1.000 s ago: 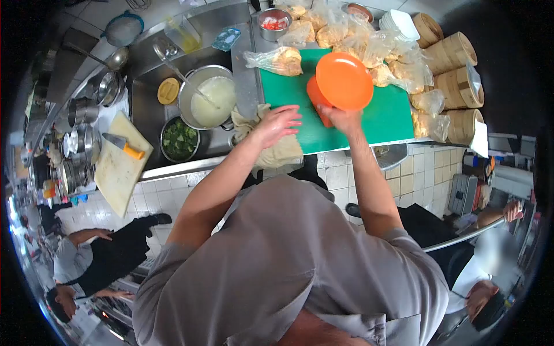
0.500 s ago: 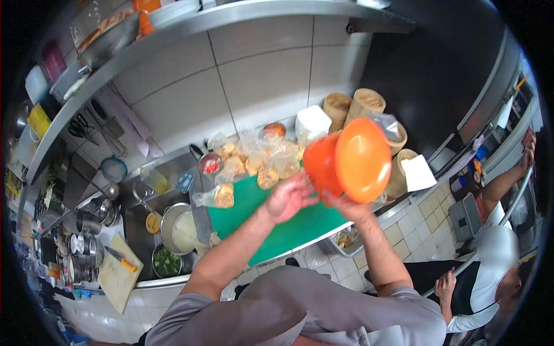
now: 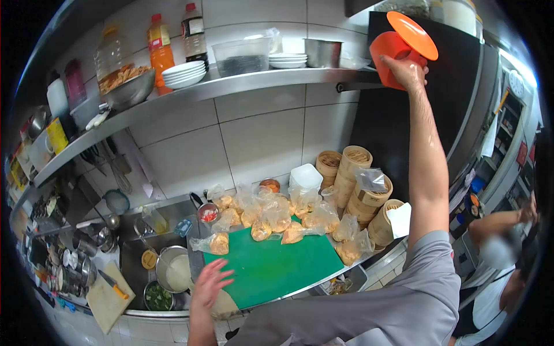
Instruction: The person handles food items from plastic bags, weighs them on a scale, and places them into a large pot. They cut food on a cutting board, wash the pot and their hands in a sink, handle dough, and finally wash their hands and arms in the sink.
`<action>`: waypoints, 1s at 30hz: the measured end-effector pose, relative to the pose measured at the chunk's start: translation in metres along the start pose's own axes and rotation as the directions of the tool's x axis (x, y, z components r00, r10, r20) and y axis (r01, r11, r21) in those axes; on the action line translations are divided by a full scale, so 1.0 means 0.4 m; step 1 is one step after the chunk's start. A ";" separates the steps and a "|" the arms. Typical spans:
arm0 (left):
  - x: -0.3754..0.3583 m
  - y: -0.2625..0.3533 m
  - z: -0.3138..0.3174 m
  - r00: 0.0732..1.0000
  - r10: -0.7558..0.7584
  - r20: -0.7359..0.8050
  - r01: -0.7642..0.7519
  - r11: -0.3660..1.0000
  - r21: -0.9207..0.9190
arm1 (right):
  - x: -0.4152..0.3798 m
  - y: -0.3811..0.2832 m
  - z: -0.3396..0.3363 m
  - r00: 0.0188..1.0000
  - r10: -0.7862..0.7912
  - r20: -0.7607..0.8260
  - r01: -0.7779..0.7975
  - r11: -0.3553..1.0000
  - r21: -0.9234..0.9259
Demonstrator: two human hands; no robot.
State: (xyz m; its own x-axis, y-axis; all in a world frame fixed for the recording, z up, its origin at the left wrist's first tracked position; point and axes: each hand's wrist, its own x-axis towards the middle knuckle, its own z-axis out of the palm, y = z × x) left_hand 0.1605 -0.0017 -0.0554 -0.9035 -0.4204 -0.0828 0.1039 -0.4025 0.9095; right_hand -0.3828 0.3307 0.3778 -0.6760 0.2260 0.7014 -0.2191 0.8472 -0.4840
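My right hand (image 3: 408, 72) is raised high at the upper right, beside the dark tall cabinet front. Its fingers grip an orange plastic container (image 3: 382, 49), with a shallow orange plate-like piece (image 3: 412, 34) tilted against it. Low at the left, my left hand (image 3: 211, 284) hovers with fingers spread and nothing in them, near the left edge of the green cutting board (image 3: 277, 268). Several clear plastic bags of orange-brown food (image 3: 277, 214) lie along the board's back edge. A small bowl of red pieces (image 3: 208, 213) stands left of them.
Bamboo steamers (image 3: 353, 173) and white containers (image 3: 306, 177) stand behind the bags. At left, a sink holds a pot (image 3: 173, 270) and a bowl of greens (image 3: 158, 296); a knife (image 3: 113, 284) lies on a pale board. A metal shelf (image 3: 254, 82) runs above. Another person's arm (image 3: 496, 226) shows at right.
My right hand has lifted the orange container up and to the right, away from the board. My left hand has come off it and moved down and left. The view has tilted upward.
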 end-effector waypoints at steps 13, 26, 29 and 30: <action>-0.454 -0.075 -0.252 0.608 0.010 -0.794 -0.019 1.000 -0.002 | 0.126 -0.098 0.235 0.982 -0.144 -0.119 0.187 0.782 0.595; -0.361 -0.182 -0.504 0.729 -0.052 -0.683 0.472 0.761 0.446 | -1.526 0.024 0.449 0.385 -0.675 0.630 -0.272 0.569 0.776; -0.248 -0.163 -0.487 0.878 -0.045 -0.477 0.404 0.604 0.687 | -1.820 -0.085 0.302 -0.037 -0.797 0.602 -0.074 0.603 0.794; -0.214 -0.169 -0.473 0.934 0.046 -0.353 0.283 0.504 0.816 | -1.886 -0.110 0.260 -0.031 -0.805 0.592 0.006 0.592 0.806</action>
State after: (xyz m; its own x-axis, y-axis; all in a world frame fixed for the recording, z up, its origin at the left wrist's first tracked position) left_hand 0.3095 -0.0923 -0.1868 -0.6926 -0.6987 -0.1791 -0.5429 0.3414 0.7673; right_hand 0.0636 0.0727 -0.1845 -0.2192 -0.9739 0.0585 -0.7006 0.1154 -0.7042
